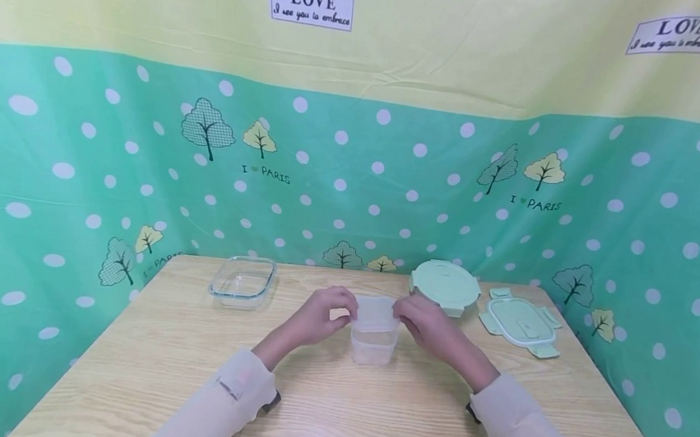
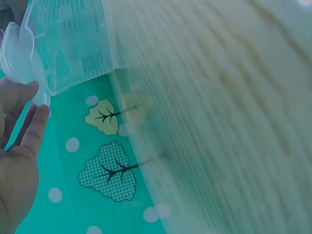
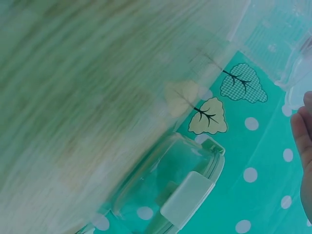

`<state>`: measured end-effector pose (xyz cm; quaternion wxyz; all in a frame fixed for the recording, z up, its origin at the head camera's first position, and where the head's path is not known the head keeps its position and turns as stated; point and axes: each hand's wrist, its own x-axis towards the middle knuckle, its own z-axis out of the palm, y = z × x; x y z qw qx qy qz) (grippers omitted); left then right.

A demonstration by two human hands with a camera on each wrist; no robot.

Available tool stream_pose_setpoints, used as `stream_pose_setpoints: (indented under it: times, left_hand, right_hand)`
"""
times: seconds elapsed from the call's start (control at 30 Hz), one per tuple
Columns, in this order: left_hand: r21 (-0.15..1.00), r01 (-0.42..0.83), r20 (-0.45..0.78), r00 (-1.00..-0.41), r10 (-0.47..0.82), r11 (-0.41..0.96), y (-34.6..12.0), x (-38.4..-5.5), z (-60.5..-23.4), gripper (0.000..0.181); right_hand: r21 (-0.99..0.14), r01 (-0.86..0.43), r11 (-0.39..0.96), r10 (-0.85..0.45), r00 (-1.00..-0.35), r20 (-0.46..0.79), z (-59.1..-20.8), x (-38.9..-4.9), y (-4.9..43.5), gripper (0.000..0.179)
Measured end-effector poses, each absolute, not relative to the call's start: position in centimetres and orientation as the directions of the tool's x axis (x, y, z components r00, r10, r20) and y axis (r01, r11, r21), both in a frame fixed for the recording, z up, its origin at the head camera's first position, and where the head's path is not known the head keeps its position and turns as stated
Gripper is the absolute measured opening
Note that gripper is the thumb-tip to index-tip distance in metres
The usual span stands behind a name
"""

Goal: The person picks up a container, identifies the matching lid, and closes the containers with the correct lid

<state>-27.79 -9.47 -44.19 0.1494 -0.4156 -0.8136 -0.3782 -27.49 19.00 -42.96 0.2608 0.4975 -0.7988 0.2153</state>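
A clear plastic food container (image 1: 373, 353) stands near the middle of the table, with a frosted plastic lid (image 1: 376, 315) tilted over its top. My left hand (image 1: 321, 315) pinches the lid's left edge between thumb and fingers. At the opposite edge, my right hand (image 1: 428, 324) pinches the same lid. In the left wrist view, the lid (image 2: 18, 56) lies over the ribbed container's (image 2: 80, 41) opening, thumb and fingertips at its corner. The right wrist view catches only part of my right hand (image 3: 306, 146), beside the lid (image 3: 298, 85).
A square glass container (image 1: 241, 299) without a lid sits at the back left. Behind my right hand is a round container with a light green lid (image 1: 445, 284). A rectangular green clip lid (image 1: 522, 322) lies at the right. A dotted curtain (image 1: 341, 177) borders the table (image 1: 336, 414).
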Motion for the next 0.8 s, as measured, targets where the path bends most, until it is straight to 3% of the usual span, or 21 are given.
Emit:
stream_pose_setpoints:
  times: [0.8]
  left_hand:
    - [0.430, 0.803, 0.528, -0.595, 0.606, 0.413, -9.3, -26.9, -44.6, 0.026]
  right_hand:
    - [-0.050, -0.901, 0.431, -0.725, -0.379, 0.574, -44.0, -26.3, 19.4, 0.034]
